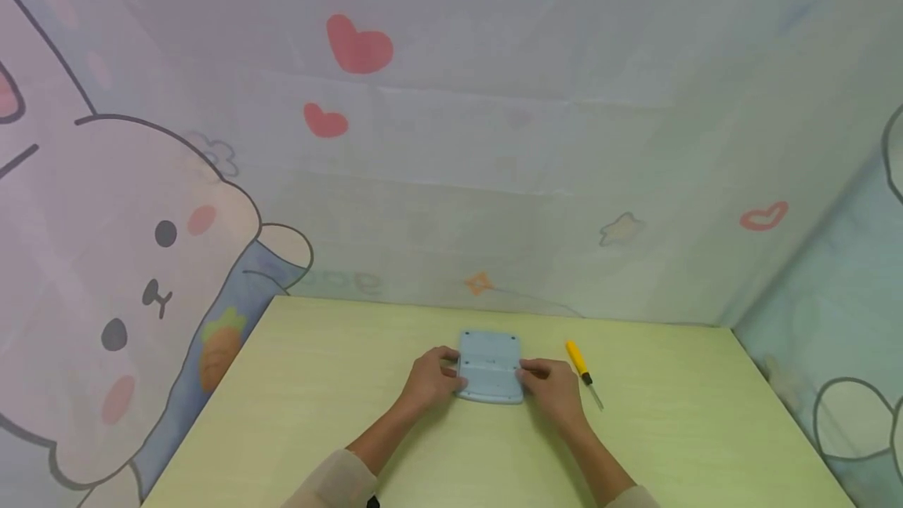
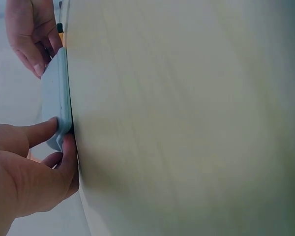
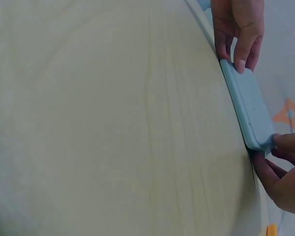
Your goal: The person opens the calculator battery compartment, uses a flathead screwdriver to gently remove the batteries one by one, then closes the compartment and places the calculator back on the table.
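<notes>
A flat light blue plastic case (image 1: 490, 371) with small dark screw holes and a stepped surface lies on the table in the head view. My left hand (image 1: 432, 379) pinches its left edge, thumb on top and fingers curled at the underside, as the left wrist view shows. On the opposite edge, my right hand (image 1: 556, 392) holds it the same way; in the right wrist view the thumb presses the top near the corner of the case (image 3: 253, 110). Its underside is hidden against the tabletop.
Just right of my right hand lies a screwdriver (image 1: 578, 357) with a yellow handle, black collar and metal shaft, tip toward me. The pale yellow-green tabletop (image 1: 282, 414) meets a hanging printed cloth (image 1: 494, 139) at its back edge. A small black item (image 1: 373, 502) shows by my left sleeve.
</notes>
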A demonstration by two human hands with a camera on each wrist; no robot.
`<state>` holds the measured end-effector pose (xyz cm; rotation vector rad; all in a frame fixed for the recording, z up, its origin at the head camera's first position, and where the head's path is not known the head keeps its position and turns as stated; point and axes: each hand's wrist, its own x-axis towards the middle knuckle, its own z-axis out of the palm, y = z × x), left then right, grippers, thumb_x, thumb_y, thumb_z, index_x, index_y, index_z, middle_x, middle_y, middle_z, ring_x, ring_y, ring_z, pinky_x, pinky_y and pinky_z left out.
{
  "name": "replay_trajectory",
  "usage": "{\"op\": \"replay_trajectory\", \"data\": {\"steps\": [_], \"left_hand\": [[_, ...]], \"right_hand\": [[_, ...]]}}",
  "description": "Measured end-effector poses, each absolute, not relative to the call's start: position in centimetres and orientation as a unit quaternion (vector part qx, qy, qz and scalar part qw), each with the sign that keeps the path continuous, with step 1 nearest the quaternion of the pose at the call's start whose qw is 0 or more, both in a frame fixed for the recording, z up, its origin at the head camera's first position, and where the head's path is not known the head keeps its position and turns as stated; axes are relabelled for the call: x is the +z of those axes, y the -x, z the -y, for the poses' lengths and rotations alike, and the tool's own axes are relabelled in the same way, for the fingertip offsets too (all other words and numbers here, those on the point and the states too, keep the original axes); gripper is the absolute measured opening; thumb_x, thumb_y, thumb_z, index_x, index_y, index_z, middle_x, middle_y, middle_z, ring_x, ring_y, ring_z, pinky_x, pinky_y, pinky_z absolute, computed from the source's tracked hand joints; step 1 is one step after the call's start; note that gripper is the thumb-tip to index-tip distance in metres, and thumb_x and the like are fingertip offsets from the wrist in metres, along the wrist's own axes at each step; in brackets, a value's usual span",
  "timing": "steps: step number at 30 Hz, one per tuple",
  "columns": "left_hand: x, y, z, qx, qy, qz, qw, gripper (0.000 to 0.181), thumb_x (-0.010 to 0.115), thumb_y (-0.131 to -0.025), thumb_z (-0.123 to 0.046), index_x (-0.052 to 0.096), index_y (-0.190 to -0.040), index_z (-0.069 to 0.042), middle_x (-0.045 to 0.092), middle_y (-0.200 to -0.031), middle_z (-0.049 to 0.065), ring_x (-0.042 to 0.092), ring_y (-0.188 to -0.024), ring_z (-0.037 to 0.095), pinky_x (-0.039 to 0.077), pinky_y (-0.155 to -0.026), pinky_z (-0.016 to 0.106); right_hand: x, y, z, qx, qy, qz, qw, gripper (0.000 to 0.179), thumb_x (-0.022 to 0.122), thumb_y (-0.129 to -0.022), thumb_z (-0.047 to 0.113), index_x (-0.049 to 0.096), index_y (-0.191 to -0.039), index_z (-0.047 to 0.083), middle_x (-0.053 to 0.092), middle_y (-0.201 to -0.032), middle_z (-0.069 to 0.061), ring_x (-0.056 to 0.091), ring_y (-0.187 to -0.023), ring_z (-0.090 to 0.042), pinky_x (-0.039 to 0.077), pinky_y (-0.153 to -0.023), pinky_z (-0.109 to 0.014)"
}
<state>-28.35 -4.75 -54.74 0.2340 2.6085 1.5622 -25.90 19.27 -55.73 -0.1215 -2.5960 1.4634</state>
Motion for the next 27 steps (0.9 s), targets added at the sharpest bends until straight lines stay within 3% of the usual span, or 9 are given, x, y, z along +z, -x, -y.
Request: {"op": "replay_trajectory", "data": {"steps": [15,22,27], "left_hand": [[-54.7,28.5,4.7,0.494,-0.084,-0.864,0.055,0.046,0.082,-0.091,-0.001,0.063,-0.133,0.004,0.068,-0.119,0.019,0.07,-0.099,0.026,0.058,-0.076,0.037],[-53.7,28.7,5.0,0.466,-0.124,-0.874,0.065,0.047,0.081,-0.092,-0.001,0.06,-0.133,0.01,0.063,-0.124,0.023,0.07,-0.104,0.031,0.059,-0.08,0.039],[-53.1,28.8,5.0,0.422,-0.152,-0.892,0.06,0.047,0.081,-0.092,-0.002,0.061,-0.132,0.014,0.062,-0.116,0.021,0.068,-0.098,0.029,0.058,-0.078,0.037]], "right_hand": [[-55.8,25.9,-19.2,0.449,0.008,0.887,0.112,0.02,0.077,-0.096,0.009,0.081,-0.113,0.0,0.079,-0.11,-0.014,0.072,-0.105,-0.032,0.056,-0.095,-0.051],[-56.0,25.7,-19.4,0.444,-0.012,0.888,0.118,0.022,0.077,-0.096,0.008,0.078,-0.117,-0.001,0.077,-0.113,-0.014,0.073,-0.105,-0.031,0.058,-0.094,-0.049],[-55.9,25.5,-19.6,0.449,-0.032,0.886,0.109,0.025,0.075,-0.097,0.004,0.075,-0.122,-0.002,0.075,-0.117,-0.015,0.072,-0.107,-0.031,0.059,-0.093,-0.047]]}}
